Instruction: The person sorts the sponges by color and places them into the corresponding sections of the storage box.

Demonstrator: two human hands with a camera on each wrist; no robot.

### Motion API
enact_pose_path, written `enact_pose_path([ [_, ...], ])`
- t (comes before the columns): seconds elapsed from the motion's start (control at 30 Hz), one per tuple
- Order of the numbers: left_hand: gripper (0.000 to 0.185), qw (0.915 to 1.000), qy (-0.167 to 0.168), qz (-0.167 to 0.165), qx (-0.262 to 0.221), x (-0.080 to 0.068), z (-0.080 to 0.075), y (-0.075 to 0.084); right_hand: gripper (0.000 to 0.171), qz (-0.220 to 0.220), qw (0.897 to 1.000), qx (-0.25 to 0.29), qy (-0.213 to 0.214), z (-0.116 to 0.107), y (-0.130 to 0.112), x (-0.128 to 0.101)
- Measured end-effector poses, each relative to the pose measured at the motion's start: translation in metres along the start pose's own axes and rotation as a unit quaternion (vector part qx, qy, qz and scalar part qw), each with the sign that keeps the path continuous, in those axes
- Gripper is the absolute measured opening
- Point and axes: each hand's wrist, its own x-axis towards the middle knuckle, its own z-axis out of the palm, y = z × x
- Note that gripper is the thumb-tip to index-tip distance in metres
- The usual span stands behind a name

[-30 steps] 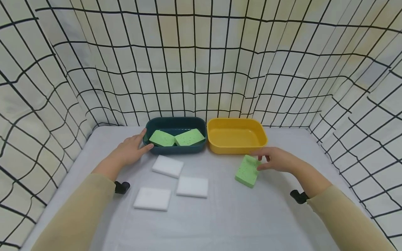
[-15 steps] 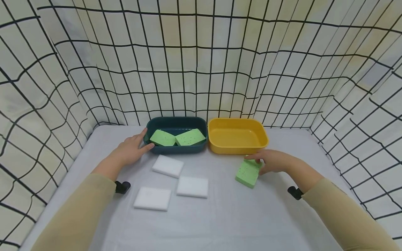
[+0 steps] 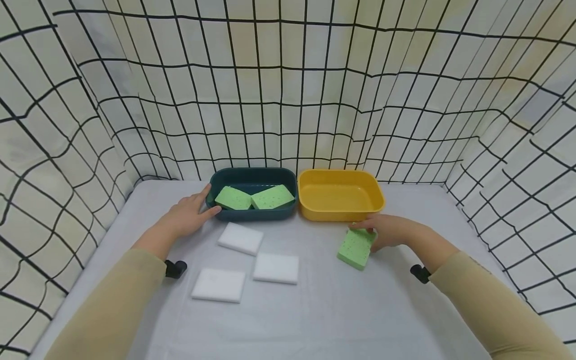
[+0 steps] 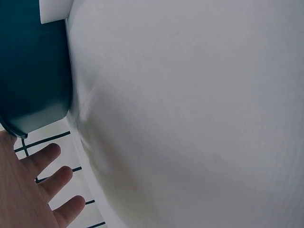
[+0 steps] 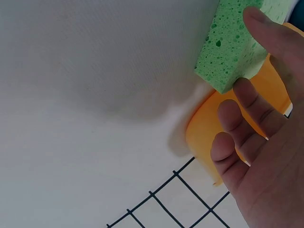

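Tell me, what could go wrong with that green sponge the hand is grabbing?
The right hand pinches the green sponge only at its far end, so the soft sponge might sag or slip out. It lies right by the yellow bin, so lifting it could bump the bin's rim and nudge the bin.

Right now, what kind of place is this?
Likely a staged recording booth, not a home: grid-pattern cloth walls enclose a covered table holding only two tubs, green and yellow, and sponges.
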Motion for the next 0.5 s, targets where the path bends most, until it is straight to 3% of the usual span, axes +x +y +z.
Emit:
enact_pose_path([
  [0.5,0.094,1.0000,0.001,-0.001,-0.003,-0.0003,-0.0003,0.0016,0.076,0.013,0.999,-0.034,0.002,-0.0007,-0.0041,0.0004],
])
